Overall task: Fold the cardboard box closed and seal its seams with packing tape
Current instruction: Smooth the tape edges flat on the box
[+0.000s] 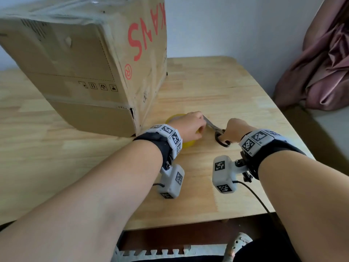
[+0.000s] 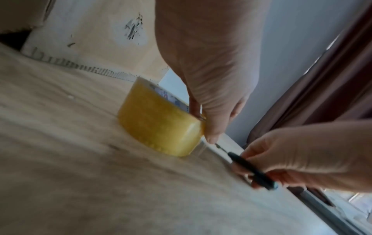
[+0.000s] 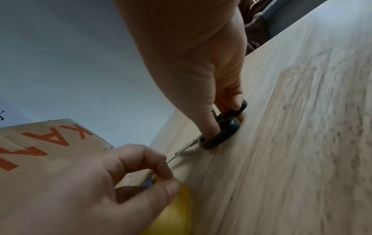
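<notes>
Pale, finger-jointed wood forms the table [image 1: 217,87], set against a plain white wall with mauve fabric [image 1: 324,63] bunched at the right. On it stands the cardboard box [image 1: 79,63], closed, its corrugated edges glossy with clear tape, red letters on one side. Just beside its near corner, the left hand [image 1: 190,127] pinches the yellowish, translucent tape roll [image 2: 161,122], which rests on the wood. The right hand [image 1: 235,130] grips the black loop handles of the scissors [image 1: 217,132], whose metal blades point toward the roll.
</notes>
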{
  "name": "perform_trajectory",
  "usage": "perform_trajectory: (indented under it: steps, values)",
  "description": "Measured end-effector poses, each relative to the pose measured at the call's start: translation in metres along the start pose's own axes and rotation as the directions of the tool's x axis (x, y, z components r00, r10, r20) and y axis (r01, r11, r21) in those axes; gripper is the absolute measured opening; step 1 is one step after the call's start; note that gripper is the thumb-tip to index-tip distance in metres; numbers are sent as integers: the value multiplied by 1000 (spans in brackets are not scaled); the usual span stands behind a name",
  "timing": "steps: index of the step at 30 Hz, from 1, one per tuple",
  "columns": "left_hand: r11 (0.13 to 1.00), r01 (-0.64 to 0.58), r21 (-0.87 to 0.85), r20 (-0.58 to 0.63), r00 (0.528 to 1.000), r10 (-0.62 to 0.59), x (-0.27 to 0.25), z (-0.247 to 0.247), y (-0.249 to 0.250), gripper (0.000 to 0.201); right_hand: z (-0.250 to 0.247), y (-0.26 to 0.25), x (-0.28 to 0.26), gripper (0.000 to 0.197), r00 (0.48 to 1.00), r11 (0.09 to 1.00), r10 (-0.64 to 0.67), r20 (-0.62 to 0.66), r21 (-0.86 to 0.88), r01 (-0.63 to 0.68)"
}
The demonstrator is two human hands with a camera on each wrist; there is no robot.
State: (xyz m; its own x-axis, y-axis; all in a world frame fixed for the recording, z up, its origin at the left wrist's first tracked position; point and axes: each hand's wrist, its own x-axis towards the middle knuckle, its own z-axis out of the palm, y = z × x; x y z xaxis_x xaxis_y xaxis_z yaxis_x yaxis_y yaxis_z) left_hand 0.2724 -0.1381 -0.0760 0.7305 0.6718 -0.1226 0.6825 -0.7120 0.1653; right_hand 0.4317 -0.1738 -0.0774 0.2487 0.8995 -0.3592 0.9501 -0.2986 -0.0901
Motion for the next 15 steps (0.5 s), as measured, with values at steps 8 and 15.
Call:
perform_trajectory:
  steps: [8,15]
  values:
    - [994,86,-71,-22,996,-88,7,5,4,61,4,-3,6,29,993,999,9,-117,32,-5]
    - [987,38,-154,-105,993,-55,-5,-11,-3,66,-7,-3,3,21,954,982,34,-299,187,24]
